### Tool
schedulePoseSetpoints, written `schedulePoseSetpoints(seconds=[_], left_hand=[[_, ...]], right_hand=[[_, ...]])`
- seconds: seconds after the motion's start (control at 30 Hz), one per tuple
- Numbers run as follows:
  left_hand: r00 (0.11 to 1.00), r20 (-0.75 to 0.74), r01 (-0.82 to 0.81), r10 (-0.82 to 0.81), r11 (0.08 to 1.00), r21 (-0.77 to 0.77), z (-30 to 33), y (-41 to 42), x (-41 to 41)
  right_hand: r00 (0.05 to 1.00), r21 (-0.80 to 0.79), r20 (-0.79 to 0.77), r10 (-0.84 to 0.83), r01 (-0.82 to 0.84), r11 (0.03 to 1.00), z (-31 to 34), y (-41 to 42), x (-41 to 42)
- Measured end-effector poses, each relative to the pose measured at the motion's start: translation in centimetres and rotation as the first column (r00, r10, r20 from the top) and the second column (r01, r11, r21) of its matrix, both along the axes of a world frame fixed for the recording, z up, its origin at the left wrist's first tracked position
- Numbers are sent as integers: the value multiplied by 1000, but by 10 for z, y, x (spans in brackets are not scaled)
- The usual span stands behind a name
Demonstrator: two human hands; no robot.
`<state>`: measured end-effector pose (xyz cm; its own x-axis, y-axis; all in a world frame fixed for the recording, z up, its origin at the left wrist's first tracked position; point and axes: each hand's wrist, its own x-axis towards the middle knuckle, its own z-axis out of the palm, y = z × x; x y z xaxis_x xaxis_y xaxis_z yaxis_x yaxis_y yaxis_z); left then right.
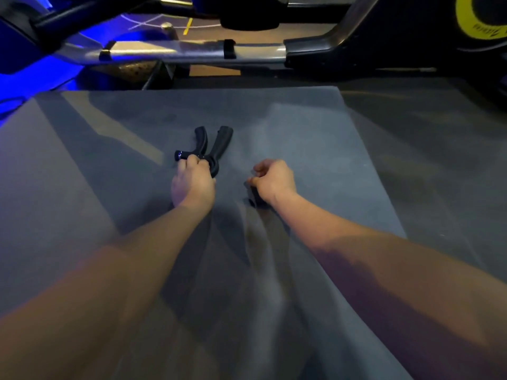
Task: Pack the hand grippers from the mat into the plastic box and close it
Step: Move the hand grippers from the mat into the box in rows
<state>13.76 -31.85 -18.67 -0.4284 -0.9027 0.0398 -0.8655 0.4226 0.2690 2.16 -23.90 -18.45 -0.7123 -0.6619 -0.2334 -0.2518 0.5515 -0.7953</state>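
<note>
At the middle of the grey foam mat (301, 127), my left hand (192, 182) is curled round the spring end of a black plastic hand gripper (212, 148), fingers wrapped over the coil and the short side knob, with the 2 handles splaying away from me in a V. My right hand (274, 178) sits just beside it, fingers curled in. There's a small dark thing (253, 197) poking out under that palm, but I honestly cannot tell if it's a 2nd gripper or if the hand really has hold of it.

The plastic box isn't in view at all, so nothing looks packed yet, I'd say.

What could go sideways: I'm holding the gripper by the coil end only, so the handles could swing or snag the mat when I lift. It's also black on dark grey in dim light, so misjudging the grab is easy. And with the box out of sight, I'd have to turn to look for it while carrying, which invites a drop.

The mat is soft and a bit rumpled, with folds running toward me. Past its far edge is a silver metal frame bar (192, 53) of some gym machine, blue light on the left, and a black and yellow wheel housing (477, 20) top right.
</note>
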Motion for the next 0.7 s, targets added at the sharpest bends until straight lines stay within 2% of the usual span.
schedulePoseSetpoints(seconds=[0.17, 0.3, 0.43, 0.57, 0.7], left_hand=[[1000, 23, 17, -16, 999, -51, 6, 11, 6], [991, 40, 130, -126, 986, -106, 12, 29, 16], [966, -16, 257, -259, 964, -74, 43, 57, 20], [894, -99, 439, -437, 898, -1, 86, 98, 9], [780, -134, 622, -612, 781, 55, 129, 148, -11]], right_hand=[[1000, -15, 4, -17, 17, 1000, 4, 8, 1], [1000, -34, 4, -9, 9, 999, 17, 27, 5], [999, -38, -20, 25, -26, 999, 41, 61, 11], [995, -49, -95, 24, -29, 998, 80, 111, 8], [989, -22, -147, -23, 20, 1000, 119, 181, -5]])
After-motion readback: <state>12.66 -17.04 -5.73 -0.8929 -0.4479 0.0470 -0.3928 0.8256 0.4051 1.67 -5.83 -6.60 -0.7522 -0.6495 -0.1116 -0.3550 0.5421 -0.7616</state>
